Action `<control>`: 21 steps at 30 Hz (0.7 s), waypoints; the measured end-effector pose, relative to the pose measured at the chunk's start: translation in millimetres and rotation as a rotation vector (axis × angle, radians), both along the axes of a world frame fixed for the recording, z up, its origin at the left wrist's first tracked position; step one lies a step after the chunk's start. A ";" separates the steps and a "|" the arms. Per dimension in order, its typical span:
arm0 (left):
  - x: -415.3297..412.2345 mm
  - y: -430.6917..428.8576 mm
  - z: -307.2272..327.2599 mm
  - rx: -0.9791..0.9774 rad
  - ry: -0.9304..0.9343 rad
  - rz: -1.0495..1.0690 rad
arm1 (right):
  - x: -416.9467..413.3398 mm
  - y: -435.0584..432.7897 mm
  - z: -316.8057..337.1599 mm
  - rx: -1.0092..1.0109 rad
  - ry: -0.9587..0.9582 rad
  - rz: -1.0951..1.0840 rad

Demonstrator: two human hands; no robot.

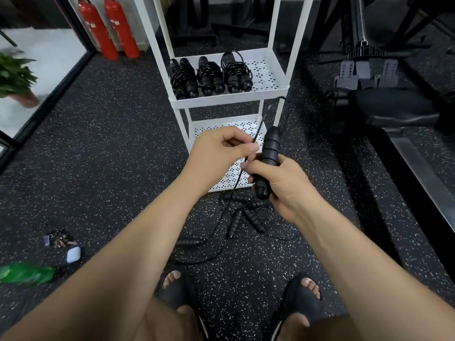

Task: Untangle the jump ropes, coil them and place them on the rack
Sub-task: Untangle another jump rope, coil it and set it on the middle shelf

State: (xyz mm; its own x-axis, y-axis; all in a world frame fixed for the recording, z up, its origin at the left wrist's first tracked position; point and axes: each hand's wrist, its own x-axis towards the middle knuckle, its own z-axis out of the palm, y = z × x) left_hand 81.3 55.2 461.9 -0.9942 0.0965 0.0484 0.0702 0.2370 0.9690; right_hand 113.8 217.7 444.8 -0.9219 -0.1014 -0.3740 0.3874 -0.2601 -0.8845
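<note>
Head view: the right hand [283, 190] gripped the jump rope handle [269, 153] upright before the rack [278, 67], while the left hand [221, 153] pinched its thin cord [256, 136]. The cord looked light, floppy and probably springy, so the stiff ribbed handle seemed the best hold. A tangle of ropes [243, 217] lay on the floor.

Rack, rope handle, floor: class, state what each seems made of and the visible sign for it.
Rack: probably white painted metal; thin posts, perforated shelves. Handle: looks like matte black foam or rubber; ribbed, non-shiny surface. Floor: likely rubber matting; black with pale speckles, dull.
</note>
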 end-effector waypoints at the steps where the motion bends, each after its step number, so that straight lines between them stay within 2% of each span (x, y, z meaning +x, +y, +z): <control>1: 0.1 0.8 2.3 0.037 -0.011 0.001 | 0.9 -1.8 -1.4 0.032 0.001 -0.003; 8: 3.9 9.4 5.8 0.118 -0.011 -0.045 | 4.6 -13.6 -6.9 0.359 0.087 -0.030; 14: 4.8 4.1 5.7 0.138 -0.034 -0.058 | 4.5 -13.2 -0.1 0.334 0.107 -0.051; 18: -1.1 -12.1 -12.5 0.033 -0.142 -0.014 | 1.7 -5.3 13.7 0.266 0.118 -0.057; 21: -3.0 -26.4 -35.6 -0.282 -0.262 -0.071 | -0.3 1.2 24.5 0.232 0.131 -0.080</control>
